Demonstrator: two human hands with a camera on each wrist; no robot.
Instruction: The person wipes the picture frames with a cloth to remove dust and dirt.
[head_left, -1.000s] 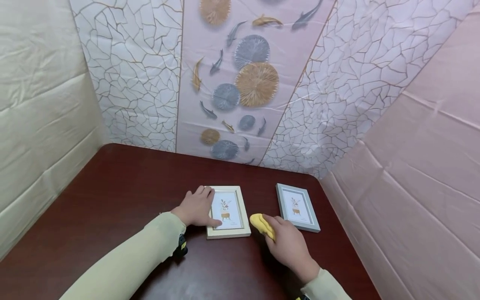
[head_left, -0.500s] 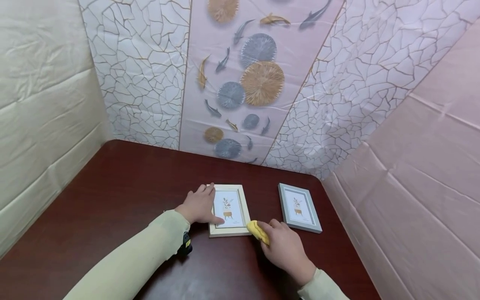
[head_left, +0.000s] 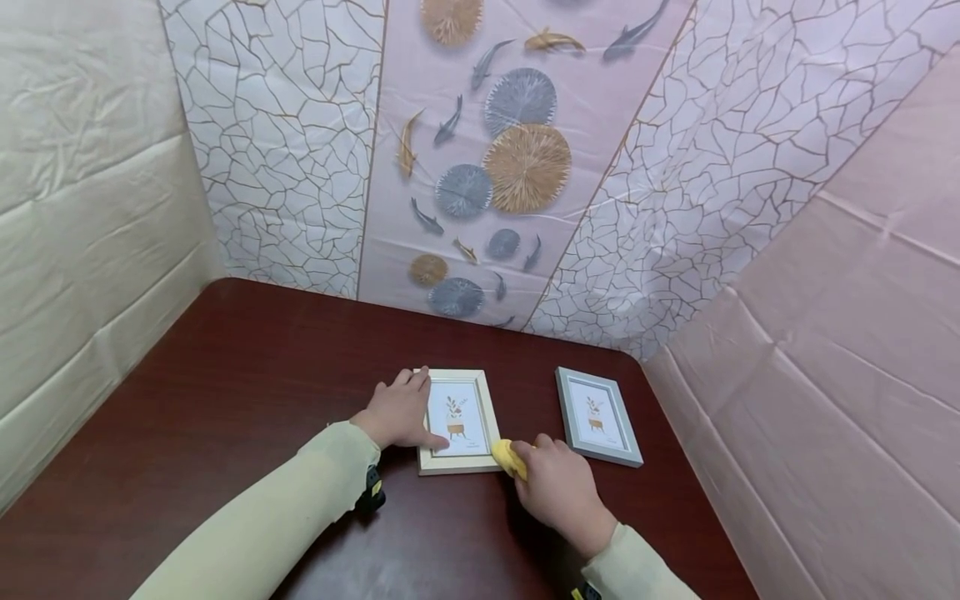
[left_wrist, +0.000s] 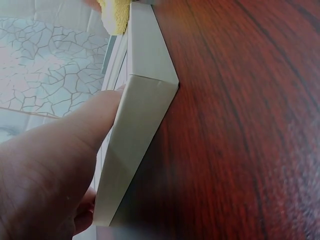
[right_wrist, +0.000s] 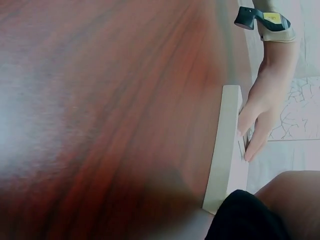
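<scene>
A cream picture frame (head_left: 489, 417) with a plant print lies face up on the dark red table. My left hand (head_left: 397, 412) rests on its left side, fingers spread, thumb over the near left part of the print. In the left wrist view the thumb lies over the top of the frame's side (left_wrist: 132, 135). My right hand (head_left: 558, 492) grips a bunched yellow cloth (head_left: 507, 458) against the frame's near right corner. The right wrist view shows the frame's near edge (right_wrist: 220, 150) and the left hand (right_wrist: 267, 100) on it; the cloth is hidden there.
A grey-blue picture frame (head_left: 598, 417) with a similar print lies to the right, beyond the right hand. The wood-grain table (head_left: 300, 350) meets a patterned backdrop (head_left: 465, 192) at the back. Pale padded side walls (head_left: 795, 383) stand left and right.
The right hand has moved left with the yellow cloth, from beside the cream frame to its near right corner. The left hand has stayed on the frame; the head view has shifted slightly.
</scene>
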